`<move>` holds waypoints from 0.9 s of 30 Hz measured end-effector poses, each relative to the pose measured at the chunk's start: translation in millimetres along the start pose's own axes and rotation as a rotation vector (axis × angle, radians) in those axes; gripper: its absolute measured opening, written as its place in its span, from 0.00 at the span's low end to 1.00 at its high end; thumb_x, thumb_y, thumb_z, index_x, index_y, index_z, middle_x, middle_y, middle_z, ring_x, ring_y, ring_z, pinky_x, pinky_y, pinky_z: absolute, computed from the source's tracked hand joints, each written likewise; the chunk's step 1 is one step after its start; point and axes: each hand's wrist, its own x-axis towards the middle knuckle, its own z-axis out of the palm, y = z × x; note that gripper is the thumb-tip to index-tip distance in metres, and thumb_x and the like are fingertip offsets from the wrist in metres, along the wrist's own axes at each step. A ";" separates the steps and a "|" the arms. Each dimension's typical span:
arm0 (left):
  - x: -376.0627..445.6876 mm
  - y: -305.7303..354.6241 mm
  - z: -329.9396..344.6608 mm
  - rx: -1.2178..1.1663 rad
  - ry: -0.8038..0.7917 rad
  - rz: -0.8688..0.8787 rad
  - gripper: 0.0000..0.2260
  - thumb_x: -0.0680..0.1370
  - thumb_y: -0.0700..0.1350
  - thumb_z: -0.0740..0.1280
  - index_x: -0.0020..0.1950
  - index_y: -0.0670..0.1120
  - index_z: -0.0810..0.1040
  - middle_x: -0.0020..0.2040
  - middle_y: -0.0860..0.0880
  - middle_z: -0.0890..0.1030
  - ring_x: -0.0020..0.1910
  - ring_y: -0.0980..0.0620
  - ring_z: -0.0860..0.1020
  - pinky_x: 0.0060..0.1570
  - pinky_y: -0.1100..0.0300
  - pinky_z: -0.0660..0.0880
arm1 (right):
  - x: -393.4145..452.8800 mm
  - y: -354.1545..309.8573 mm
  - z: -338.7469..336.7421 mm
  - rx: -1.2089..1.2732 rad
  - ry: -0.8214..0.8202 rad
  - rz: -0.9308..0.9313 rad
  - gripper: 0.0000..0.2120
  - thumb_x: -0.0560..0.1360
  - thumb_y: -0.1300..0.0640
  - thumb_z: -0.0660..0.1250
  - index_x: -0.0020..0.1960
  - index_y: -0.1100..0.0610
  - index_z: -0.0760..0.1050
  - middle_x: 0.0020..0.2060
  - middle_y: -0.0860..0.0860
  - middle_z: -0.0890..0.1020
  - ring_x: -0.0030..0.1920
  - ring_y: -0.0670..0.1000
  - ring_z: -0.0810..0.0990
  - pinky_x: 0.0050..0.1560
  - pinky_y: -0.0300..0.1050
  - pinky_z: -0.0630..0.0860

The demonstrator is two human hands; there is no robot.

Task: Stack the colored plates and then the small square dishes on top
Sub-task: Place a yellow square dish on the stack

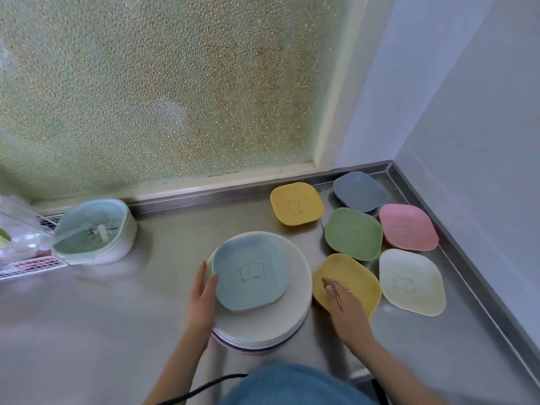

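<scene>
Plates [295, 314] sit stacked near the middle of the steel counter [117, 317], round and pale cream on top, with a pinkish rim showing at the bottom of the pile. A light blue square dish [251, 276] with a faint line drawing in its well lies on top, shifted toward the left edge. The left hand [201, 299] rests against the dish's left side, fingers loosely spread along its rim. To the right, the right hand [347, 311] lies flat on a near yellow dish [359, 279], fingers together; whether it grips, I cannot tell. Beyond lie a cream dish [412, 282], green dish [353, 233], pink dish [409, 226], slate-blue dish [359, 191] and far yellow dish [296, 203]
</scene>
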 end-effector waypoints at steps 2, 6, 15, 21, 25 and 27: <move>-1.2 -0.3 4.8 0.029 0.059 0.039 0.20 0.79 0.46 0.62 0.72 0.51 0.67 0.69 0.51 0.72 0.67 0.49 0.70 0.65 0.55 0.66 | -3.9 22.7 -2.1 -0.188 -0.103 -0.024 0.17 0.81 0.51 0.53 0.66 0.51 0.71 0.62 0.52 0.78 0.61 0.52 0.74 0.64 0.45 0.66; -3.7 -6.8 8.3 0.110 0.069 0.094 0.20 0.71 0.50 0.64 0.63 0.52 0.76 0.61 0.47 0.78 0.61 0.46 0.76 0.59 0.49 0.73 | -4.7 45.1 -0.3 -0.423 -0.165 -0.201 0.16 0.78 0.53 0.59 0.65 0.47 0.72 0.62 0.46 0.77 0.63 0.49 0.72 0.64 0.49 0.65; -5.1 -6.4 14.6 0.155 0.110 0.134 0.20 0.74 0.41 0.62 0.65 0.49 0.75 0.62 0.48 0.76 0.59 0.47 0.75 0.56 0.54 0.70 | -10.3 31.4 -9.3 -0.141 0.155 -0.302 0.16 0.73 0.68 0.62 0.55 0.55 0.81 0.48 0.51 0.85 0.47 0.55 0.81 0.49 0.52 0.76; -7.6 -4.8 16.2 0.206 0.129 0.147 0.23 0.71 0.46 0.60 0.66 0.50 0.74 0.63 0.47 0.74 0.60 0.45 0.74 0.59 0.51 0.70 | -7.9 -22.7 -30.7 0.066 0.376 -0.514 0.15 0.71 0.68 0.63 0.54 0.58 0.80 0.42 0.42 0.78 0.43 0.46 0.75 0.44 0.45 0.72; -10.1 -4.5 17.5 0.200 0.149 0.167 0.27 0.67 0.48 0.59 0.67 0.49 0.74 0.64 0.48 0.73 0.60 0.46 0.73 0.60 0.52 0.70 | -1.8 -66.3 -24.3 0.024 0.312 -0.720 0.16 0.73 0.67 0.62 0.55 0.54 0.80 0.42 0.45 0.84 0.44 0.48 0.77 0.47 0.44 0.70; -11.1 -5.6 17.3 0.198 0.154 0.153 0.27 0.68 0.49 0.59 0.67 0.50 0.73 0.67 0.47 0.72 0.64 0.45 0.72 0.64 0.47 0.69 | -1.4 -85.3 -14.5 -0.031 0.248 -0.835 0.17 0.72 0.66 0.60 0.55 0.54 0.80 0.42 0.46 0.85 0.43 0.50 0.78 0.47 0.44 0.69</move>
